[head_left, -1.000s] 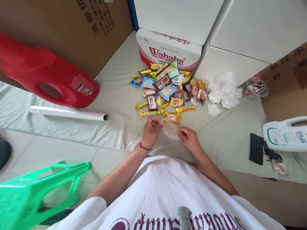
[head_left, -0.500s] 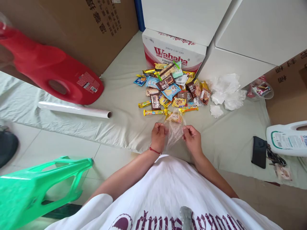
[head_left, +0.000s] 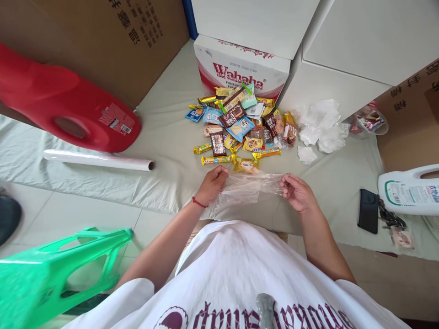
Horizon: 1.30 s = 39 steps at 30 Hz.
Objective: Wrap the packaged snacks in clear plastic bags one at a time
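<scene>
Pale sheet (head_left: 164, 151) covers the floor area, big brown cardboard box (head_left: 113, 41) at back left, white cabinets (head_left: 343, 41) at back right. Red jug (head_left: 65, 105) lies on its side on the sheet at left, green plastic stool (head_left: 58, 269) on the tiles near left. Wahaha carton (head_left: 240, 75) stands at the back centre, with the snack pile (head_left: 240, 128) spread on the sheet just in front of it. White jug (head_left: 408, 189) lies at right edge. Roll of film (head_left: 98, 160) lies just below the red jug. Crumpled white bags (head_left: 320, 125) sit right of the snack pile. Clear plastic bag (head_left: 248, 189) is stretched flat between both hands, just in front of the nearest snacks and above the person's lap. Left hand (head_left: 213, 183) pinches its left edge, fingers closed on the film; right hand (head_left: 297, 192) pinches the right edge, fingers curled on it. Black phone (head_left: 367, 211) lies beside the white jug. Red bracelet (head_left: 199, 203) on left wrist.
</scene>
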Motion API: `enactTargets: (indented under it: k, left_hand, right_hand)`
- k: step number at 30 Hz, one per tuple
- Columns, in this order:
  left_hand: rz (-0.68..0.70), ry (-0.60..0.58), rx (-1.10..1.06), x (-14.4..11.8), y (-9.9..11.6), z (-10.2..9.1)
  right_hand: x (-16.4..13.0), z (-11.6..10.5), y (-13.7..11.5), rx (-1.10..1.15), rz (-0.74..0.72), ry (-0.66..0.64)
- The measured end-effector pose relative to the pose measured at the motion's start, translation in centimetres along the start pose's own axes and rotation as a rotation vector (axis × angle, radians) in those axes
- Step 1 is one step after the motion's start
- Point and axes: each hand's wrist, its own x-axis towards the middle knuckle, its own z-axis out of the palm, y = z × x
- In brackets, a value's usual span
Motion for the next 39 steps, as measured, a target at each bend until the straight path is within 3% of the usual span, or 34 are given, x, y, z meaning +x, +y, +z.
enactTargets:
  k: [4, 7, 9, 12, 14, 19, 21, 24, 27, 29, 35, 39]
  left_hand:
    - [-0.124, -0.389, 0.123, 0.2, 1.8, -1.6]
    - [-0.163, -0.483, 0.132, 0.4, 1.9, -1.2]
    - [-0.167, -0.422, -0.032, 0.4, 1.4, -0.4]
    - [-0.205, -0.306, -0.34, 0.4, 0.2, 0.8]
    - [-0.247, -0.227, -0.504, 0.5, -0.6, 1.1]
    - [-0.364, -0.142, -0.693, 0.2, -1.5, 1.2]
    - [-0.373, -0.181, -0.731, -0.4, -1.3, 1.5]
    - [-0.331, -0.275, -0.667, -1.4, -0.9, 2.3]
    - [-0.301, -0.279, -0.529, -2.1, -0.4, 2.9]
    - [-0.278, -0.263, -0.431, -2.3, -0.1, 3.0]
    - [-0.136, -0.113, -0.009, -1.8, 0.9, 2.1]
    - [-0.068, -0.003, 0.13, -1.1, 1.2, 1.2]
  right_hand:
    - [0.5, -2.3, -3.2, -0.152, 0.059, -0.184]
    - [2.4, -3.2, -4.7, -0.229, 0.057, -0.252]
    - [4.0, -3.4, -5.1, -0.238, -0.052, -0.158]
    - [5.4, -3.5, -4.2, -0.249, -0.335, 0.174]
    - [5.2, -3.6, -2.5, -0.237, -0.389, 0.269]
    - [2.4, -2.1, 2.9, -0.265, 0.032, -0.037]
    - [1.7, -0.4, 4.3, -0.222, 0.076, -0.128]
    - [1.5, 2.5, 5.2, -0.023, 0.016, -0.193]
    - [1.9, 4.5, 5.1, 0.115, -0.024, -0.202]
    - [2.1, 5.0, 5.1, 0.094, -0.032, -0.174]
    - [2.0, 3.4, 5.1, -0.145, -0.005, -0.079]
    - [0.9, 1.0, 4.7, -0.135, -0.022, -0.011]
